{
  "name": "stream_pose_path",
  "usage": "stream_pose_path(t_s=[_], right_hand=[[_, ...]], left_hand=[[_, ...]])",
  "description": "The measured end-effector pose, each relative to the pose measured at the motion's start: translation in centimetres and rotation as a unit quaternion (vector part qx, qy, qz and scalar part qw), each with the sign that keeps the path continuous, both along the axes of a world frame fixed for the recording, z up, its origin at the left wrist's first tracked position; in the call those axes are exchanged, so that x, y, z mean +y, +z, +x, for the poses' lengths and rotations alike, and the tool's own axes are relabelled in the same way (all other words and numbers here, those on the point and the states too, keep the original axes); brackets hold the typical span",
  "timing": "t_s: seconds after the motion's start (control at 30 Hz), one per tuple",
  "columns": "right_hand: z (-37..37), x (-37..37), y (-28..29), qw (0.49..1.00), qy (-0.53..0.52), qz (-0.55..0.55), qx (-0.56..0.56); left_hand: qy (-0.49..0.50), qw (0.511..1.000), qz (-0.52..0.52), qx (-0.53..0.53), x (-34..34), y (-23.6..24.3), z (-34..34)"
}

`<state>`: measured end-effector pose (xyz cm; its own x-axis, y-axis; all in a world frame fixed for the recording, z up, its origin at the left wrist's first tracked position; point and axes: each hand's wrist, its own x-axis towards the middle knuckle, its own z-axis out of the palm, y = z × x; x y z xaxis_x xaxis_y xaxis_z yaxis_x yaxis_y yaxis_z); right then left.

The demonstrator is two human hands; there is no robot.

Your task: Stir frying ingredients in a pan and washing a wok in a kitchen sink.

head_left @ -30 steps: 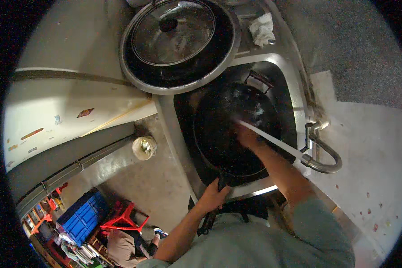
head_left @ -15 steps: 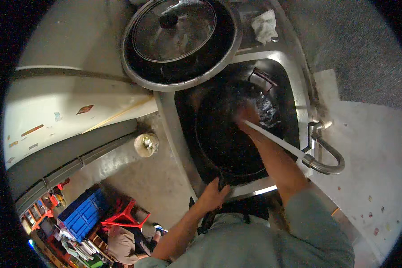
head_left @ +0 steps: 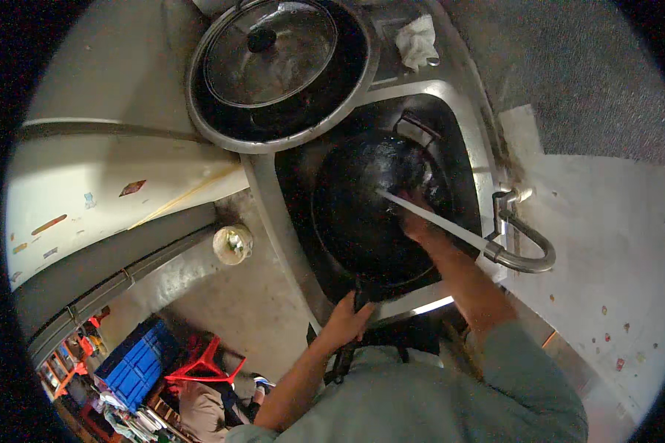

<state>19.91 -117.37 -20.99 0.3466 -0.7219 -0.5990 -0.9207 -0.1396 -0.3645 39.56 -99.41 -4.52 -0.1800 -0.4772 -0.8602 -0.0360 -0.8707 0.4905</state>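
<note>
A black wok [head_left: 362, 221] sits inside the metal sink [head_left: 262, 188], its loop handle [head_left: 421, 127] at the far side and its long handle toward me. My left hand [head_left: 345, 323] is closed around that long handle at the sink's near edge. My right hand [head_left: 419, 218] reaches down into the wok, and its fingers fade into the dark interior. From the curved metal faucet [head_left: 528, 258] on the right, a white stream of water [head_left: 447, 223] pours into the wok beside this hand. The wok's wet surface shines near the far side.
A wide pan with a glass lid [head_left: 270, 55] stands at the sink's far left corner. A crumpled white cloth [head_left: 417, 43] lies behind the sink. On the floor at left are a small bucket [head_left: 233, 244], a blue crate [head_left: 139, 365] and a red stool [head_left: 207, 367].
My right hand has moved a little toward me and right within the wok, out from under the stream's end. The left hand keeps its grip. The whole view has shifted slightly.
</note>
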Motion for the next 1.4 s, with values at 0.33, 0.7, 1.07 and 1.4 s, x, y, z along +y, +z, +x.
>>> stream_pose_path(t_s=[0.33,0.7,1.07,1.4], right_hand=[[0.1,0.6,-1.2,0.973,-0.109,0.027,-0.201],[0.3,0.6,-1.2,0.987,-0.044,-0.115,-0.105],[-1.8,5.0,-4.8,0.915,-0.026,-0.167,-0.366],[-3.6,1.6,-7.9,0.875,-0.289,-0.054,-0.385]], left_hand=[[-0.033,0.999,-0.023,0.007,-0.3,-0.2,0.1],[-0.018,0.999,-0.023,0.016,-0.7,0.1,-0.1],[0.0,0.999,-0.038,0.018,0.4,-1.0,0.1],[-0.037,0.999,-0.013,-0.002,-0.9,0.0,-0.1]])
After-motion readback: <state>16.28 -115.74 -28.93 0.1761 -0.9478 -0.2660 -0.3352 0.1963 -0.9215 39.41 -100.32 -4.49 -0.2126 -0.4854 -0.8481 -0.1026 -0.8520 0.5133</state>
